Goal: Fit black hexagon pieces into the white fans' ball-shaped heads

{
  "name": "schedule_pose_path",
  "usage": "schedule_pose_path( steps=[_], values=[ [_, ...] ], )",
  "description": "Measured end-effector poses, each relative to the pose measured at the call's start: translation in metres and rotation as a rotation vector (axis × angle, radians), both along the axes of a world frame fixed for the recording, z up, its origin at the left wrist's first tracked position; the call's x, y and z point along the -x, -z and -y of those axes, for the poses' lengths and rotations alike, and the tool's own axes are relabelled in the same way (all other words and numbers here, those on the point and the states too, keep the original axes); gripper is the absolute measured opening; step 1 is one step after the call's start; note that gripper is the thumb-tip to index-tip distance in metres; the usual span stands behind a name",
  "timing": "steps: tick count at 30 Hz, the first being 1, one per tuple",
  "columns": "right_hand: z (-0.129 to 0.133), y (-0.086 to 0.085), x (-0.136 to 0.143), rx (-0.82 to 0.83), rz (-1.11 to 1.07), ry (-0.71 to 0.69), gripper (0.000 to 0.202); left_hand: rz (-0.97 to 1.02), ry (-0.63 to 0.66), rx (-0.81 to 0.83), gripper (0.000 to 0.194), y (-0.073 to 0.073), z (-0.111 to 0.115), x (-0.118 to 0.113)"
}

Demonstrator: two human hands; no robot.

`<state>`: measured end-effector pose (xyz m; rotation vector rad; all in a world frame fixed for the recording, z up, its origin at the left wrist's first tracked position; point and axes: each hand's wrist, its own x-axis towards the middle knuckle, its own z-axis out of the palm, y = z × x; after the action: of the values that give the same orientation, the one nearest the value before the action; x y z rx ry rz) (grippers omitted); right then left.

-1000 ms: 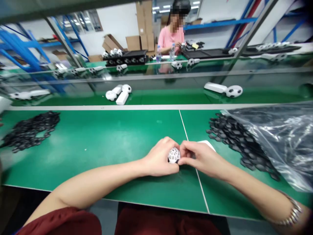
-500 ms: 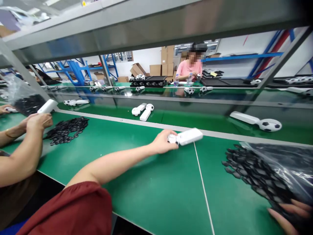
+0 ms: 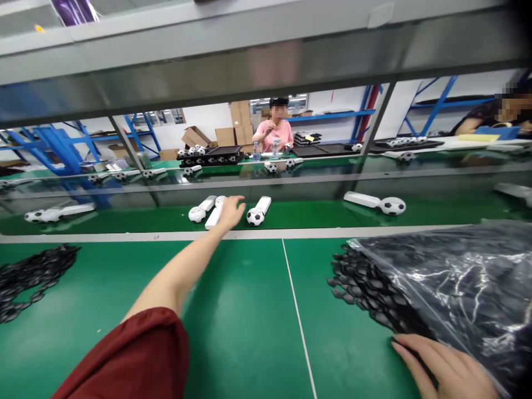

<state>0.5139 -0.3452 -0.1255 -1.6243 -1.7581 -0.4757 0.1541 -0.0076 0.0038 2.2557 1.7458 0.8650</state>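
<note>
Reaching past the bench's far edge, the left hand hovers with fingers spread between two white soccer-ball gadgets, holding nothing. The right hand lies flat, fingers loosely spread, on black pieces at the near right edge.

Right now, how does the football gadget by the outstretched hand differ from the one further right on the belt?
The near gadget lies just right of the left hand, its white handle pointing away from the camera; the far gadget lies alone, its handle pointing left. The near one's ball end faces the camera; the far one's sits at its right end. Both have a white handle with a black-and-white football head and lie on the green belt.
</note>
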Motion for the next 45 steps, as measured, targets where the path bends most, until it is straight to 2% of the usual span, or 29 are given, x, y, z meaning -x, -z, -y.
schedule_pose_path(
  steps=[2, 5, 7, 9, 11, 13, 16, 18, 22, 26, 29, 31, 33, 36, 39, 41, 45],
  values=[
    [0.0, 0.004, 0.001, -0.029, 0.023, 0.001, 0.022, -0.105, -0.09, 0.021, 0.043, -0.008, -0.011, 0.032],
    [0.0, 0.011, 0.003, -0.075, 0.012, 0.008, 0.02, -0.267, -0.212, 0.161, 0.046, -0.013, -0.025, 0.077],
    [0.001, 0.015, 0.003, -0.097, 0.008, 0.013, 0.019, -0.358, -0.227, 0.247, 0.043, -0.009, -0.029, 0.095],
    [0.002, 0.014, 0.003, -0.11, 0.024, 0.029, 0.021, -0.428, -0.203, 0.276, 0.041, -0.002, -0.029, 0.101],
    [0.004, 0.007, 0.005, -0.084, 0.076, 0.017, 0.022, -0.475, -0.172, 0.261, 0.043, 0.003, -0.025, 0.098],
    [0.007, -0.006, 0.01, -0.031, 0.125, 0.002, 0.021, -0.503, -0.142, 0.238, 0.046, 0.001, -0.019, 0.092],
    [0.011, -0.029, 0.023, 0.026, 0.088, 0.03, 0.024, -0.518, -0.088, 0.223, 0.049, -0.014, 0.001, 0.088],
    [0.012, -0.041, 0.033, 0.025, 0.032, 0.055, 0.027, -0.518, -0.047, 0.231, 0.048, -0.026, 0.023, 0.091],
    [0.008, -0.051, 0.043, 0.007, 0.003, 0.038, 0.031, -0.533, 0.033, 0.266, 0.046, -0.044, 0.096, 0.094],
    [0.007, -0.054, 0.044, 0.009, 0.013, -0.02, 0.031, -0.544, 0.122, 0.299, 0.049, -0.046, 0.18, 0.08],
    [0.008, -0.058, 0.046, 0.027, -0.001, -0.052, 0.025, -0.49, 0.383, 0.462, 0.06, -0.046, 0.222, 0.069],
    [0.009, -0.062, 0.049, 0.07, -0.034, -0.071, 0.022, -0.501, 0.554, 0.525, 0.071, -0.045, 0.233, 0.064],
    [0.01, -0.065, 0.052, 0.123, -0.083, -0.097, 0.021, -0.595, 0.617, 0.422, 0.072, -0.043, 0.232, 0.06],
    [0.012, -0.072, 0.057, 0.152, -0.121, -0.134, 0.019, -0.694, 0.708, 0.123, 0.053, -0.037, 0.221, 0.05],
    [0.013, -0.078, 0.061, 0.194, -0.088, -0.171, 0.018, -0.643, 0.841, 0.031, 0.042, -0.029, 0.216, 0.033],
    [0.013, -0.082, 0.063, 0.285, -0.06, -0.204, 0.018, -0.613, 0.844, 0.046, 0.047, -0.023, 0.221, 0.018],
    [0.008, -0.087, 0.063, 0.452, -0.003, -0.264, 0.022, -0.569, 0.71, 0.068, 0.054, -0.009, 0.241, -0.01]
  ],
)
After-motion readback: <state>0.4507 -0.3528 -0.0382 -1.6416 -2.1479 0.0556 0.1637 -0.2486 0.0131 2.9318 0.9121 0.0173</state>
